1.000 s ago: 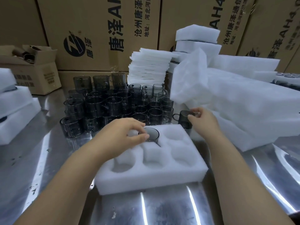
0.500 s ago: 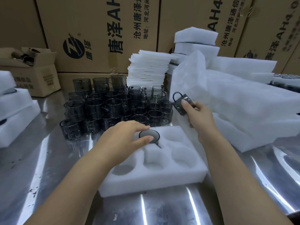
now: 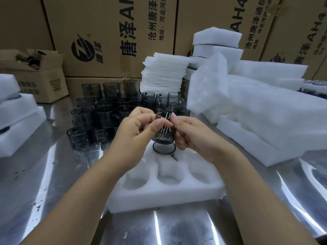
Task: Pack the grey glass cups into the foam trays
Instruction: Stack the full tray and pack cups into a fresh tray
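A grey glass cup (image 3: 164,129) is pinched between both hands at the centre of the frame. The thumb and fingers of the left hand (image 3: 139,128) are curled round its left side, and the fingers of the right hand (image 3: 192,134) are closed on its right side. The cup is smoky, see-through and straight-walled, with its darker base lowest, and it is held in the air just above the foam tray (image 3: 168,197). Directly beneath it a second cup (image 3: 164,150) is seated in the tray's back middle pocket, with little more than its dark rim to be seen. The three front pockets are seen as bare white hollows. Behind the hands, left of centre, a cluster of cups (image 3: 95,117) with small handles is stood on the shiny metal bench (image 3: 44,174), some of them stacked. A stack of foam sheets (image 3: 164,73) is set behind them, foam blocks (image 3: 265,117) are piled at the right, and printed cardboard boxes (image 3: 106,32) are ranged along the top.
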